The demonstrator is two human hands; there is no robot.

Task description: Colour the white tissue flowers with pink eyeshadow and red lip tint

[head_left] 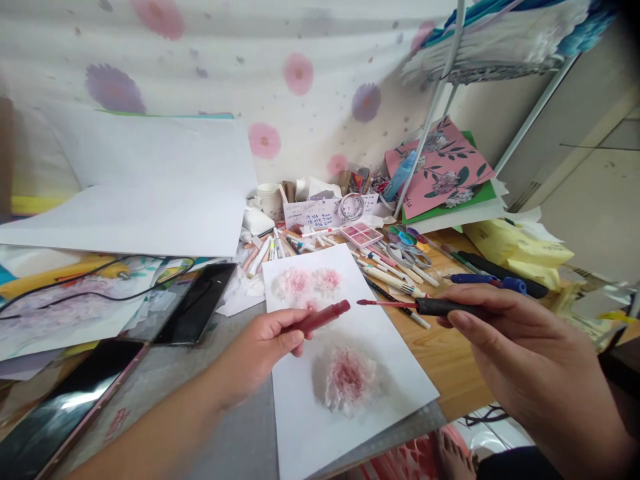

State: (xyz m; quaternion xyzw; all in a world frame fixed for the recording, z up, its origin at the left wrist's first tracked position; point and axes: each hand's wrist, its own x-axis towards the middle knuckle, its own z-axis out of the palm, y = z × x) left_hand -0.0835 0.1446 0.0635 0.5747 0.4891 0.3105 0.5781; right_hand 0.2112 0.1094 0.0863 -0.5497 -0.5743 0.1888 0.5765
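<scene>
My left hand (pixel 280 340) grips a dark red tube (pixel 323 317), its open neck pointing right. In my right hand (pixel 520 353) is the black-handled applicator (pixel 445 307), whose thin red wand points left, its tip just short of the tube's neck and apart from it. Both are above a white paper sheet (pixel 300 440) with a large pink-and-white ruffled flower (pixel 349 377) low on it. Smaller pink flowers (pixel 295 283) lie near the sheet's top, one partly hidden by the tube and my left hand.
Pens and brushes (pixel 395 283) are strewn behind the sheet, near a pink palette (pixel 361 235). Two dark phones (pixel 197 303) lie at left below large white paper (pixel 165 180). At right are yellow packets (pixel 520 250), a pink floral card (pixel 445 167) and a rack post (pixel 430 120).
</scene>
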